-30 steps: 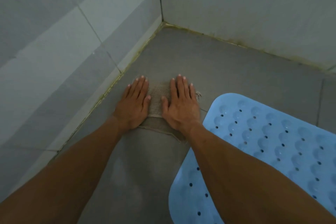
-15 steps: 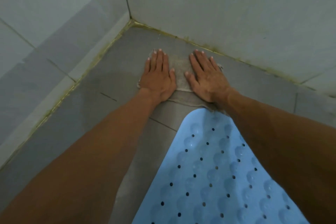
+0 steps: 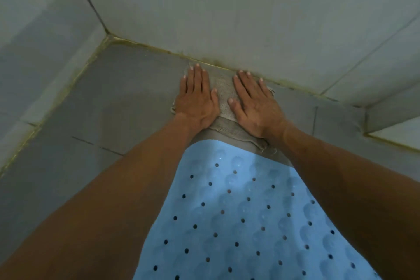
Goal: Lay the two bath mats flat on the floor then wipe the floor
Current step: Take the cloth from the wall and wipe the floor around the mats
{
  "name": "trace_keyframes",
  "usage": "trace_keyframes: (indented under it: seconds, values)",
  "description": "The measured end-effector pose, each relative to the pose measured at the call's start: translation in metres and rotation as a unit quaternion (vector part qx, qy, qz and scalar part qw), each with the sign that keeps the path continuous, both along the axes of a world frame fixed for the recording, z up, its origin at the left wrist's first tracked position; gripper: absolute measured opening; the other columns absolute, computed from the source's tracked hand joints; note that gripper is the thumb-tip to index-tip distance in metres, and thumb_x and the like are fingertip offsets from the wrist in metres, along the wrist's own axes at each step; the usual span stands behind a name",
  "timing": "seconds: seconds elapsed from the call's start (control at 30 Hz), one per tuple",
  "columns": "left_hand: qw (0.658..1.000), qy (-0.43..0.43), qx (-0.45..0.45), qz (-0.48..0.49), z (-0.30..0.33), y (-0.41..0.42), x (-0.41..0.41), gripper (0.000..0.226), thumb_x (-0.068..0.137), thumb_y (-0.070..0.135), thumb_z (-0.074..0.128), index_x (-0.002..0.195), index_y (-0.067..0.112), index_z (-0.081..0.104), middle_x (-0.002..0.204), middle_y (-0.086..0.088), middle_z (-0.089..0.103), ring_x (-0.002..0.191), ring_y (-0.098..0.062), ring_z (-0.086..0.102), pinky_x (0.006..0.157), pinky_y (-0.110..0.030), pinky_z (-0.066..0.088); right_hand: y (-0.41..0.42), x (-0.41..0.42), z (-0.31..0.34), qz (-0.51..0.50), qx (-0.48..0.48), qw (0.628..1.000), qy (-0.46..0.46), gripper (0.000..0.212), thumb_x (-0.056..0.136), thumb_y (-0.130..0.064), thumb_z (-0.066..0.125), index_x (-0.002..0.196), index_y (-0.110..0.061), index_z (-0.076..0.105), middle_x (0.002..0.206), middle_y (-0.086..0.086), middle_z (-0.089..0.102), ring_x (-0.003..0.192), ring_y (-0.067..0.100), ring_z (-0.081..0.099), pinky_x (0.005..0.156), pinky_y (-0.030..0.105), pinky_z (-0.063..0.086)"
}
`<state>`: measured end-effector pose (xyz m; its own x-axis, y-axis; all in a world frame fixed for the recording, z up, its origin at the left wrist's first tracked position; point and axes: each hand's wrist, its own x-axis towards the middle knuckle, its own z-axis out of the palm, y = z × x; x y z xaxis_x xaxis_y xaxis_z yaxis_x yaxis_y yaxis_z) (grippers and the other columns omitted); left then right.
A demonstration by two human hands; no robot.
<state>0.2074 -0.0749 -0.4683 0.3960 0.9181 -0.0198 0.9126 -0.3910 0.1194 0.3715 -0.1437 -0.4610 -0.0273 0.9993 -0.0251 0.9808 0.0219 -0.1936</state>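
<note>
A grey-brown frayed cloth [image 3: 223,92] lies on the grey tiled floor [image 3: 118,98], its far edge against the base of the back wall. My left hand [image 3: 196,100] and my right hand [image 3: 254,102] press flat on it, side by side, fingers spread and pointing at the wall. A light blue rubber bath mat [image 3: 245,218] with small holes and round bumps lies flat on the floor between my forearms, its rounded end just short of the cloth. Only one mat is in view.
Grey tiled walls [image 3: 227,11] meet in a corner at the upper left, with yellowed grout along the floor joint. A low tiled step [image 3: 395,120] rises at the right. Bare floor stretches to the left of my arms.
Both hands have slid the cloth forward and to the right across the floor, from beside the left wall up to the base of the back wall. The mat now lies between my arms.
</note>
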Motion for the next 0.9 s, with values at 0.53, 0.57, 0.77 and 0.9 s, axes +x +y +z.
trace_keyframes:
  seconds: [0.53,0.57,0.77,0.9]
  values:
    - [0.996,-0.066,0.010,-0.064,0.004,-0.118,0.126,0.064,0.099,0.034,0.018,0.151,-0.004,0.019,0.160,-0.022,0.013,0.149,-0.033,0.010,0.122,-0.046,0.008,-0.137,0.121,0.009,-0.095,0.030,0.995,-0.016,0.067,0.103,-0.047,0.031,0.157,-0.010,0.023,0.166,0.007,0.016,0.155,0.018,0.009,0.126,0.041,0.010]
    - [0.996,-0.066,0.010,-0.064,0.004,-0.118,0.126,0.063,0.099,0.034,0.018,0.151,-0.004,0.020,0.160,-0.022,0.013,0.149,-0.033,0.010,0.121,-0.047,0.010,-0.139,0.121,0.009,-0.089,0.040,0.995,-0.007,0.064,0.103,-0.044,0.033,0.156,-0.009,0.026,0.165,0.007,0.020,0.154,0.019,0.013,0.126,0.042,0.013]
    - [0.997,-0.047,0.020,-0.062,0.006,-0.117,0.129,0.063,0.099,0.032,0.020,0.150,-0.004,0.021,0.159,-0.022,0.015,0.149,-0.033,0.012,0.121,-0.048,0.012,-0.140,0.123,0.001,-0.041,0.015,0.999,0.005,0.057,0.106,-0.037,0.026,0.158,-0.013,0.022,0.166,0.002,0.019,0.154,0.014,0.011,0.125,0.040,0.014]
    - [0.997,-0.030,0.026,-0.070,0.005,-0.116,0.129,0.063,0.100,0.033,0.019,0.151,-0.004,0.019,0.160,-0.022,0.014,0.149,-0.032,0.010,0.121,-0.047,0.011,-0.140,0.124,0.000,-0.044,0.019,0.999,0.000,0.057,0.106,-0.036,0.025,0.158,-0.013,0.020,0.166,0.002,0.019,0.154,0.014,0.010,0.125,0.039,0.013]
